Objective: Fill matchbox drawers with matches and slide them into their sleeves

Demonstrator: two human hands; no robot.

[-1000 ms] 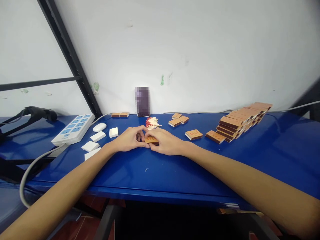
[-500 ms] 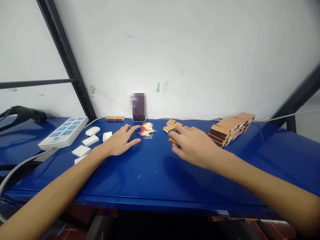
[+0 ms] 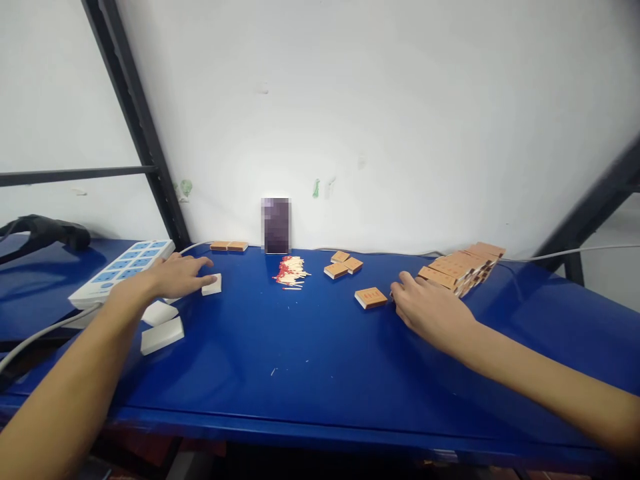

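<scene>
My left hand (image 3: 183,275) reaches over the left side of the blue tabletop, fingers apart. Its thumb tip touches or lies just above a small white box (image 3: 212,285). Two more white boxes, one closer to me (image 3: 163,335), lie below that hand. On the right, my right hand (image 3: 433,303) has curled fingers beside the stack of brown matchboxes (image 3: 453,265); what they hold, if anything, is hidden. A single matchbox (image 3: 371,298) lies just left of its fingertips. Three matchboxes (image 3: 336,271) sit together farther back. A pile of red-tipped matches (image 3: 291,272) lies mid-table.
A phone (image 3: 276,227) leans on the white wall. Two matchboxes (image 3: 229,246) lie left of it. The power strip (image 3: 123,270) and its cable are at the left, with a black strapped object (image 3: 45,231) beyond. Dark metal posts (image 3: 145,127) frame the shelf.
My left hand has moved left from beside the matches to the white boxes. My right hand has moved right to the stack, leaving a matchbox on the table.
</scene>
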